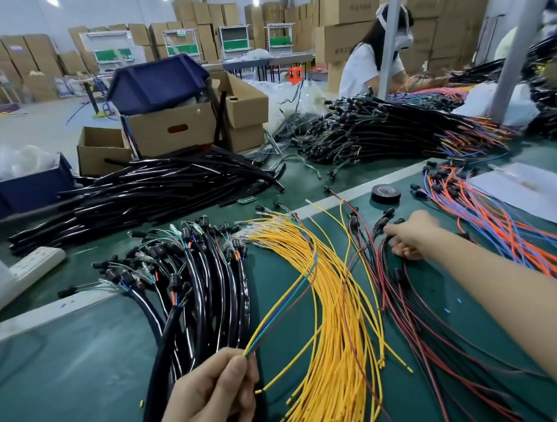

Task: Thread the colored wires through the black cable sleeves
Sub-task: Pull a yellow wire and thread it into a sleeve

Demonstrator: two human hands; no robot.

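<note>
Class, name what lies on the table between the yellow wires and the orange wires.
Red wires, with the right hand gripping some; the head view shows it.

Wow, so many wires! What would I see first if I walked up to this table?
First, the big fan of yellow wires in the middle of the green table. Just left of it lies a shiny bundle of black sleeves with wires poking out of the far ends. At the front the left hand pinches a few colored wires, and the right hand pinches at the red wires on the right.
</note>
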